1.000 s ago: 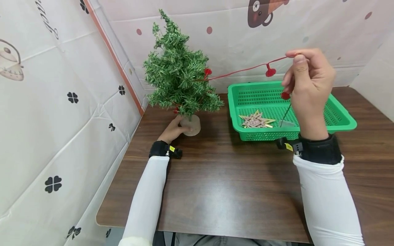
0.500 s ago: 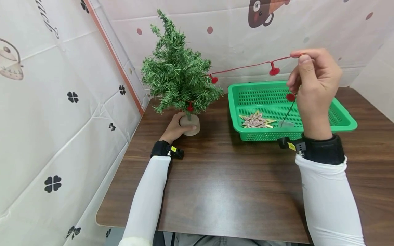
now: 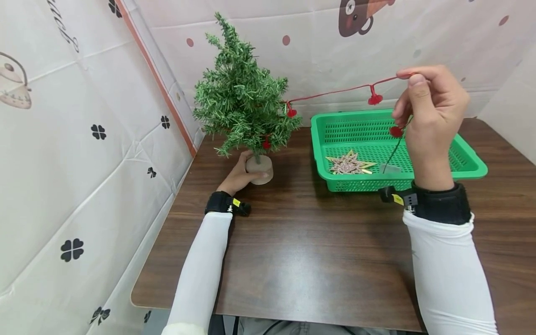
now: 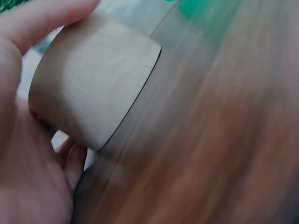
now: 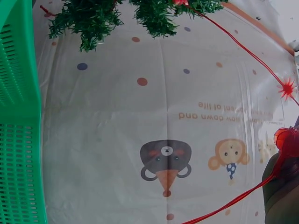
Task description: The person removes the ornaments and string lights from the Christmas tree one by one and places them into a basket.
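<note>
A small green artificial Christmas tree (image 3: pixel 244 93) stands upright on a round beige base (image 3: pixel 260 171). My left hand (image 3: pixel 237 177) grips that base low on the table, thumb on its near side; the base (image 4: pixel 93 79) fills much of the blurred left wrist view. Out from the right side of the tree runs a red garland (image 3: pixel 331 93) with small flower-shaped red pieces. My right hand (image 3: pixel 433 107), raised above the basket, pinches it between thumb and forefinger. One red piece (image 3: pixel 266 143) hangs among the lower branches. The garland's path behind the tree is hidden.
Behind and below my right hand sits a green plastic basket (image 3: pixel 331 185). Inside are star ornaments (image 3: pixel 348 164) and a small clear piece (image 3: pixel 390 168) beside a dark wire. Patterned cloth (image 3: pixel 100 186) walls in the left and back of the brown table (image 3: pixel 318 260).
The tree and base have turned in my left hand, bringing a lower red piece round to the right. My right hand has drifted slightly right, with the garland still pinched.
</note>
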{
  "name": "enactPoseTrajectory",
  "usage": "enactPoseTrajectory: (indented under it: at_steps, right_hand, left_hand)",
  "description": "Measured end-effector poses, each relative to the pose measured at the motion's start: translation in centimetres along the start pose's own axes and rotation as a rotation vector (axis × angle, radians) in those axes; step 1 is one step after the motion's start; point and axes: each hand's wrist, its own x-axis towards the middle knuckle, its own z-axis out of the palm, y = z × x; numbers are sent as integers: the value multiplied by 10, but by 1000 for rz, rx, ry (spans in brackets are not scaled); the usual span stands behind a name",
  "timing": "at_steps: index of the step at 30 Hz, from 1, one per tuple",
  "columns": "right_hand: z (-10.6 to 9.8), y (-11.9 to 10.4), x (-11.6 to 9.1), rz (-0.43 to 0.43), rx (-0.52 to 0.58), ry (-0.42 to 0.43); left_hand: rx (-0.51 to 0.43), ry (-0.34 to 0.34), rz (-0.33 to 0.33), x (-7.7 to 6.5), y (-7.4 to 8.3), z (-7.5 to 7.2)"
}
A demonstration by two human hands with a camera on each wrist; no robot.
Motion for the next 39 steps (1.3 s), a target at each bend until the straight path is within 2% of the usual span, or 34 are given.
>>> enactPoseTrajectory:
  at_steps: [6,10,13,17,24,28,36,39]
  right_hand:
    - [-4,6,-1,-13,-20,0]
    - [-8,10,0,-3,-51,10]
    - [-11,14,1,2,-71,10]
    - [-16,20,3,-1,-102,1]
    - [-25,30,4,45,-141,0]
    - [-28,34,4,62,-132,8]
    - [-32,40,3,75,-110,18]
    - [-32,41,4,70,-122,15]
  left_hand:
    - [48,-51,49,4,-9,-7]
    - [26,-54,33,5,-8,-9]
    - [2,-46,-2,4,-2,-8]
    - [-11,-24,-10,0,7,-7]
    - [3,13,-3,6,-7,-4]
    - [45,24,0,9,-11,-4]
    - [131,53,-39,9,-10,-4]
    - [129,57,-45,5,-4,-3]
